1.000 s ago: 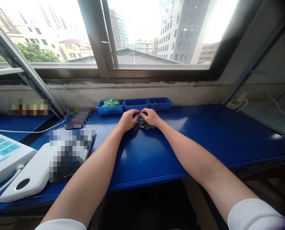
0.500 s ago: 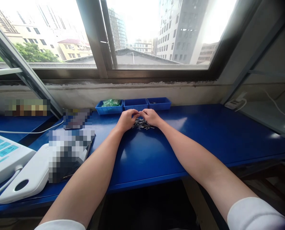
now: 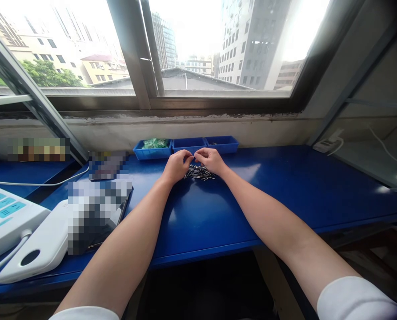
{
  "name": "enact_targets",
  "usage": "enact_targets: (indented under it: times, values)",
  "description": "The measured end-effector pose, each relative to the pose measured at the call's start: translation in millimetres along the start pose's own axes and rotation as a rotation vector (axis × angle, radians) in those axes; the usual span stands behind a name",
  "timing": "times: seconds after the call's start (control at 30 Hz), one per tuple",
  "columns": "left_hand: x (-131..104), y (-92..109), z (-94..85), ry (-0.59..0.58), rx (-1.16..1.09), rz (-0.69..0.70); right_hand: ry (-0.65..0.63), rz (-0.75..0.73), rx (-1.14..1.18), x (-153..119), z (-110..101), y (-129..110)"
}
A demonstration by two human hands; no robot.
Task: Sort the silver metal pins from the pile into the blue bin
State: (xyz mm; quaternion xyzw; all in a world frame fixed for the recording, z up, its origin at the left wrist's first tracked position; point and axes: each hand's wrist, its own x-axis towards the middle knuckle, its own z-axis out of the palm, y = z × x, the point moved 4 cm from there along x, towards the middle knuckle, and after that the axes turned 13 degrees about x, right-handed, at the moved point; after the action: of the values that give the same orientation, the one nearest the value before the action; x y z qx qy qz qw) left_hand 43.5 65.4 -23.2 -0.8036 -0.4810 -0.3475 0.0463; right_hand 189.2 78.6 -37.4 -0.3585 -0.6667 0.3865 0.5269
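A small heap of thin, dark, metallic pin-like pieces (image 3: 201,173) lies on the blue tabletop (image 3: 198,222). Just above its left side is my left hand (image 3: 178,164), its thumb and fingers pinched together. Facing it over the heap's right side, my right hand (image 3: 212,160) is pinched as well. The two sets of fingertips almost meet. Whatever sits between them is too small to make out.
Behind my hands stand three joined blue bins: a left one (image 3: 151,153) with green plastic bags, a middle one (image 3: 188,141), and a right one (image 3: 223,146) holding a few small pieces. A white power strip (image 3: 13,222) and white device (image 3: 40,249) lie at the left.
My right hand has lifted slightly, and its fingertips have parted a little from the left ones. The left hand and the heap look the same.
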Motion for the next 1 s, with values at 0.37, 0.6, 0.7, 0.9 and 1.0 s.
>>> enact_targets:
  times: [0.37,0.6,0.7,0.9,1.0]
  values:
    - [0,-3,-1.6,0.036,0.040,-0.020,-0.022,-0.002,0.212,-1,0,-2]
    - [2,-17,3.6,0.059,0.111,-0.174,0.057,-0.072,-0.165,2,-5,-12]
    - [1,-23,8.2,-0.030,0.177,-0.227,0.123,-0.056,-0.485,9,-7,-12]
    - [-4,-21,15.5,-0.256,0.306,-0.215,0.025,0.061,-0.847,29,-1,-3]
    - [-5,-20,17.2,-0.320,0.338,-0.194,-0.058,0.084,-0.960,38,1,-1]
